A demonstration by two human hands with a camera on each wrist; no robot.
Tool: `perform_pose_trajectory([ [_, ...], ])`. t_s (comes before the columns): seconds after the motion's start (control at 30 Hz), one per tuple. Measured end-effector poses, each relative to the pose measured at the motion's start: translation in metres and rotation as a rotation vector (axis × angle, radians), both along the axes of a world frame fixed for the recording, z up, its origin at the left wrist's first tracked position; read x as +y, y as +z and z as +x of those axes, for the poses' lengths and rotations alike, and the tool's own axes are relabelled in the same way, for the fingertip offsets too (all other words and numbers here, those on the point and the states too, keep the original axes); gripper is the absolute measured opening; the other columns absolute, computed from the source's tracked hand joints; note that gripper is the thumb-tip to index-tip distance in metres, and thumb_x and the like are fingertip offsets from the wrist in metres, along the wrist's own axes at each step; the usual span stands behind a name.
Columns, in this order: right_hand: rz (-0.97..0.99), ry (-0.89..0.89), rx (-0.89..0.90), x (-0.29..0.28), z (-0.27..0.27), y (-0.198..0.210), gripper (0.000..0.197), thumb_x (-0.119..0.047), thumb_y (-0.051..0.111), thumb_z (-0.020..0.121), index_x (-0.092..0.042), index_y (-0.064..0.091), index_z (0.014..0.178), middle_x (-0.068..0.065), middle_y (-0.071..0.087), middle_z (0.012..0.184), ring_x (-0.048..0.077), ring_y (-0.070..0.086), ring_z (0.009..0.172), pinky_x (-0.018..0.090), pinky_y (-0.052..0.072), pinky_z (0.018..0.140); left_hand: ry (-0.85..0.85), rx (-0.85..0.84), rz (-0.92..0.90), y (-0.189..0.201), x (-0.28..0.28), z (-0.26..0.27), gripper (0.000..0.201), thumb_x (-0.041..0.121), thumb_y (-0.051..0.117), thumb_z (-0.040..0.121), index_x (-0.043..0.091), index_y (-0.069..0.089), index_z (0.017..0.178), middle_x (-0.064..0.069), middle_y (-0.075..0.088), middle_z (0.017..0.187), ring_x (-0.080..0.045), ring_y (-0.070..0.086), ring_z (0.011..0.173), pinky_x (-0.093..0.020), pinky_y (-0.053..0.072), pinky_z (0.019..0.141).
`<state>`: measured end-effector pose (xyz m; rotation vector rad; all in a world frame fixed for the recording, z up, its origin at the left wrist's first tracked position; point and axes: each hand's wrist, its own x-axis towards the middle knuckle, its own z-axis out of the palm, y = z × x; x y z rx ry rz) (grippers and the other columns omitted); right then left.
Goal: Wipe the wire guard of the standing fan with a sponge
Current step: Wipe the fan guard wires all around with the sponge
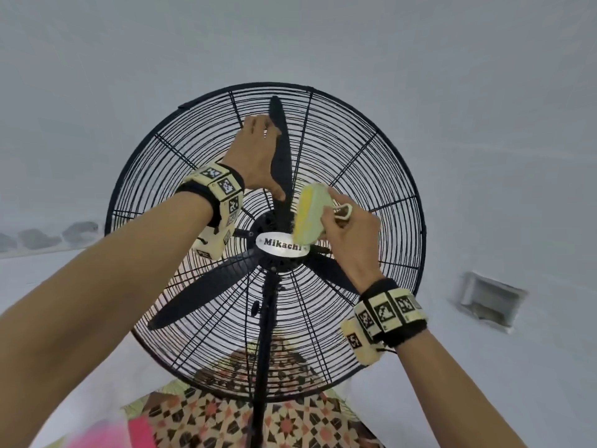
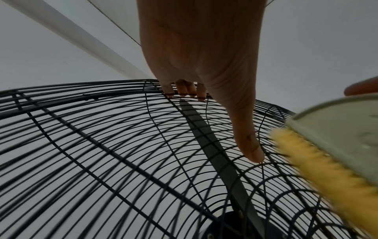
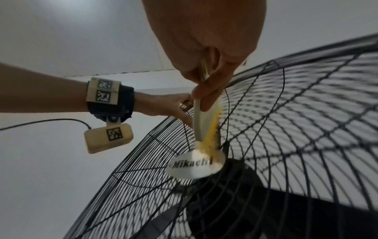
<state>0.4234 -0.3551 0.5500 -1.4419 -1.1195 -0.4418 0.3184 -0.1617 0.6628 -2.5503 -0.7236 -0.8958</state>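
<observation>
- Against a pale wall, standing fan [image 1: 268, 253], black, round wire guard [image 1: 371, 176] facing the head camera; three dark blades [image 1: 206, 289] behind the wires.
- Silver centre badge [image 1: 282, 248] on the guard, reads "Mikachi".
- Left hand [image 1: 258, 156] on the upper guard, above the hub. Left wrist view: fingers [image 2: 185, 89] hooked over the wires near the top rim, thumb [image 2: 248, 140] stretched down along the wire face, tip touching it.
- Right hand [image 1: 350, 231] grips the sponge [image 1: 310, 215], just right of the hub. Fingers curled round its pale green back and a loop handle [image 1: 344, 213].
- Sponge: yellow fuzzy face [image 3: 210, 134] turned to the guard, lower end against the wires at the top edge of the badge; blurred in both wrist views.
- Marker-tagged bands on both wrists [image 1: 223, 192]; thin cable [image 3: 45, 122] trails from the left one.
- Patterned tile floor [image 1: 290, 425] below the fan pole [image 1: 263, 350].
- Recessed box [image 1: 487, 299] in the wall, low right.
</observation>
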Motion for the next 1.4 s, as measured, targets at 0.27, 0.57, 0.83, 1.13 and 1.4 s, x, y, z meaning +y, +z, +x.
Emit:
perform_pose_trajectory([
  [0.27,-0.012,-0.01,-0.216,0.006,-0.008,0.027,0.04,-0.023,0.063,0.103,-0.016,0.061,0.142,-0.004,0.071,0.071,0.007,0.064,0.061,0.016,0.056,0.059,0.016,0.003,0.047,0.001,-0.004,0.002,0.136,0.076,0.091,0.042,0.0,0.04,0.143,-0.019,0.038,0.145,-0.039,0.033,0.135,-0.053,0.039,0.113],
  [0.57,-0.071,-0.12,-0.237,0.007,-0.012,0.047,0.032,-0.021,0.059,0.104,-0.009,0.067,0.133,-0.005,0.068,0.069,0.003,0.063,0.057,0.005,0.051,0.068,0.014,0.013,0.035,0.002,-0.006,0.003,0.136,0.076,0.09,0.046,0.0,0.038,0.146,-0.019,0.034,0.149,-0.038,0.03,0.138,-0.052,0.038,0.116],
  [0.83,-0.091,-0.242,-0.216,0.005,-0.004,0.043,0.031,-0.02,0.055,0.105,-0.009,0.067,0.132,-0.005,0.066,0.071,-0.006,0.059,0.051,0.005,0.049,0.059,0.028,0.018,0.047,0.002,-0.002,0.0,0.139,0.08,0.087,0.046,0.002,0.035,0.148,-0.019,0.033,0.151,-0.039,0.029,0.14,-0.053,0.037,0.117],
  [1.13,-0.07,-0.182,-0.12,-0.001,0.002,0.037,0.034,-0.018,0.058,0.104,-0.008,0.065,0.135,-0.014,0.062,0.073,0.0,0.063,0.057,0.002,0.049,0.062,0.021,-0.002,0.029,0.0,-0.004,-0.001,0.137,0.077,0.089,0.048,0.003,0.036,0.15,-0.017,0.033,0.152,-0.037,0.029,0.141,-0.049,0.035,0.119],
  [1.4,-0.025,0.014,-0.12,0.015,-0.006,0.051,0.041,-0.026,0.06,0.105,-0.016,0.058,0.144,0.001,0.076,0.093,0.011,0.075,0.077,0.03,0.064,0.062,-0.008,-0.034,0.03,-0.002,-0.005,0.0,0.134,0.074,0.092,0.043,0.003,0.04,0.145,-0.016,0.035,0.147,-0.036,0.031,0.136,-0.05,0.04,0.113],
])
